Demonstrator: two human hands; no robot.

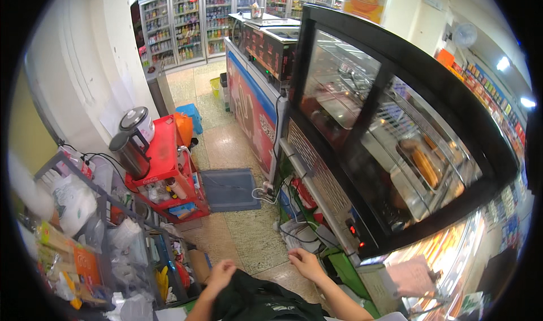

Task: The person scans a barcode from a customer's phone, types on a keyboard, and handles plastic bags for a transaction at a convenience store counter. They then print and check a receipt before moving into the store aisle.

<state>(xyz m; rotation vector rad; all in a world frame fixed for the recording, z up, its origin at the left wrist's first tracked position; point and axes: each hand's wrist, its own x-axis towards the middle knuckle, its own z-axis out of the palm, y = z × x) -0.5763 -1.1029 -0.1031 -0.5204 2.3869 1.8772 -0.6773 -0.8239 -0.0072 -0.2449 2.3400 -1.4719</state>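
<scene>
My left hand point(222, 273) hovers just above the edge of a dark green apron point(275, 300) worn at the front of my body. Its fingers are curled and blurred, and no object shows in it. Across the apron, my right hand point(306, 263) is loosely bent, thumb near the fingers, with nothing visible in its grip. It is near the cables and a white bundle point(297, 238) under a black-framed glass display warmer point(339, 147). Long baked or fried food point(424, 168) lies on a tray inside the warmer.
A red cart point(163, 145) at the left bears a rice cooker point(140, 121) and a metal kettle point(127, 153). Shelving point(102, 219) nearer me holds bags and packages. A grey mat point(229, 189) lies on the aisle floor beside a chest freezer point(250, 109). Drink coolers point(186, 28) line the back.
</scene>
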